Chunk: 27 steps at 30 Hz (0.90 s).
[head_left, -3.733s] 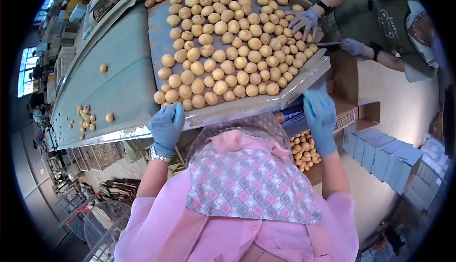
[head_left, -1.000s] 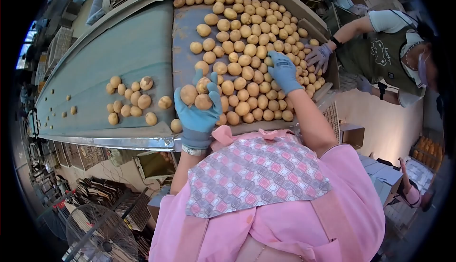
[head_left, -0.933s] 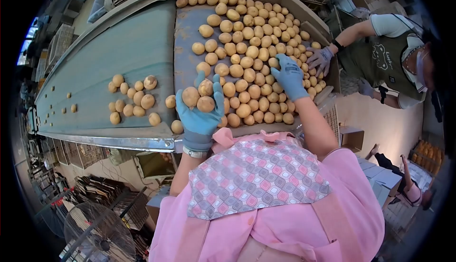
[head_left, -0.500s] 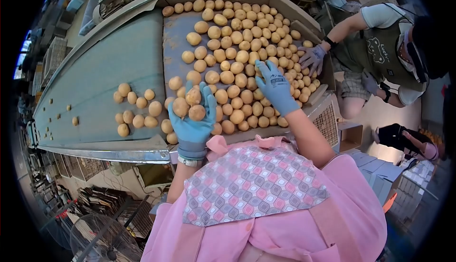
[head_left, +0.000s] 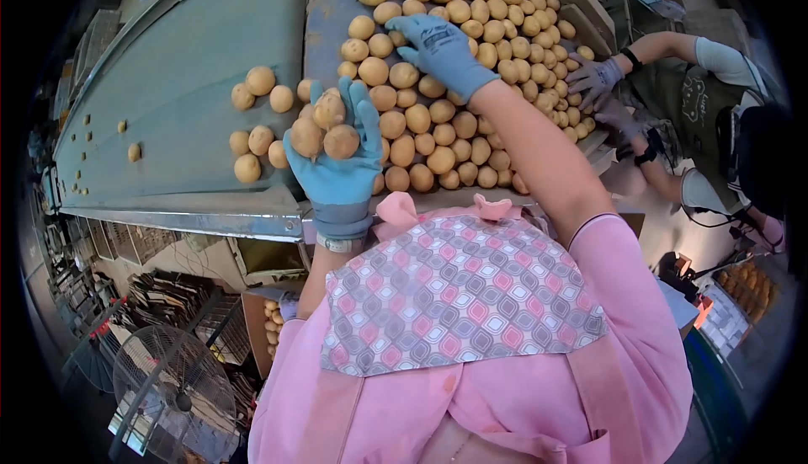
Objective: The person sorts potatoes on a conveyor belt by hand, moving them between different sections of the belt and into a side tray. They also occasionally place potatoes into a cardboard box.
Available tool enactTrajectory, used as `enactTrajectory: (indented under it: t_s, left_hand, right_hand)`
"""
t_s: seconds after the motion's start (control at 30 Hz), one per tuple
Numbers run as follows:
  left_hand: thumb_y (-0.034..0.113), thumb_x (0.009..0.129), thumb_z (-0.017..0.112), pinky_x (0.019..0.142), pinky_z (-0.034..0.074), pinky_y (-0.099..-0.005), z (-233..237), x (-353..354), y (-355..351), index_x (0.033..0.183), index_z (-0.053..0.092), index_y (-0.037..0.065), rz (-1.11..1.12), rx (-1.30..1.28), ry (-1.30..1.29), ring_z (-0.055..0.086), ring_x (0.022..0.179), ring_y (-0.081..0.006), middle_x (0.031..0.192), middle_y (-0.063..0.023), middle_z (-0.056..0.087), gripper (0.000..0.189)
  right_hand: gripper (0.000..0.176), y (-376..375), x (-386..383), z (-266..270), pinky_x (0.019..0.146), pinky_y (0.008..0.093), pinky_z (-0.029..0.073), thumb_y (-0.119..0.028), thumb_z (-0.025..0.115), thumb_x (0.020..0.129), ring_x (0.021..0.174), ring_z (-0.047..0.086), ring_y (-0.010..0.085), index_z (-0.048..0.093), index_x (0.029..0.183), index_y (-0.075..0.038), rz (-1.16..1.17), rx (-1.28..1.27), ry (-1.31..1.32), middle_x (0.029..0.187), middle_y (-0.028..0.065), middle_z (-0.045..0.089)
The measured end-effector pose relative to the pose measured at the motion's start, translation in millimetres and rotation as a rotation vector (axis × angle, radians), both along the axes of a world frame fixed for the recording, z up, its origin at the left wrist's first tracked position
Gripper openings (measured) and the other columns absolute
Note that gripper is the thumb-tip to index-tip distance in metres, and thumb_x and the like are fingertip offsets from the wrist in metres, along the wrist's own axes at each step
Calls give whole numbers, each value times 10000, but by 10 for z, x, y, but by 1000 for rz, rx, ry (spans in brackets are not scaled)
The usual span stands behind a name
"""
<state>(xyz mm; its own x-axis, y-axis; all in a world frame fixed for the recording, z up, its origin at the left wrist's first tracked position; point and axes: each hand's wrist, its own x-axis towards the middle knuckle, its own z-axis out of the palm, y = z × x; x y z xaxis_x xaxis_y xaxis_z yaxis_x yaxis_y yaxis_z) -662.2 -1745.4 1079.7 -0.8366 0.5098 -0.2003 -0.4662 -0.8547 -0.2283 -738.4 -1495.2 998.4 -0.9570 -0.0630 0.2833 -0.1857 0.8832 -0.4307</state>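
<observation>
My left hand (head_left: 337, 179), in a blue glove, is turned palm up and cradles three potatoes (head_left: 340, 141) against its raised fingers. It sits at the near edge of the sorting table, where the green belt meets the heap. Over the heap of loose potatoes (head_left: 442, 159) reaches my right hand (head_left: 442, 53), gloved too, palm down. Its fingers are spread and come down beside a potato near the left side of the heap; the fingertips partly hide what they touch.
The green belt (head_left: 194, 85) carries a small cluster of potatoes (head_left: 260, 81) and tiny ones farther left. Across the heap at right, a co-worker's gloved hands (head_left: 594, 78) touch the potatoes. A metal edge (head_left: 185, 221) runs along the near side; a fan (head_left: 175, 392) stands lower left.
My right hand has moved left and farther out over the heap. The left hand still holds three potatoes. The co-worker's second hand has come up to the heap, and the view has shifted.
</observation>
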Motion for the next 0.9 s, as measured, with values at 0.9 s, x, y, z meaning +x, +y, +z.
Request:
enactTrajectory:
  t_s: [0.9]
  left_hand:
    - [273, 1017, 661, 1276, 352, -595, 223, -13, -1175, 1563, 470, 71, 286, 113, 178, 360, 1549, -398, 1676, -206, 380, 613]
  right_hand:
    - [318, 43, 538, 496, 848, 455, 572, -121, 665, 926, 1122, 653, 271, 623, 1241, -115, -212, -115, -125, 1163, 132, 684]
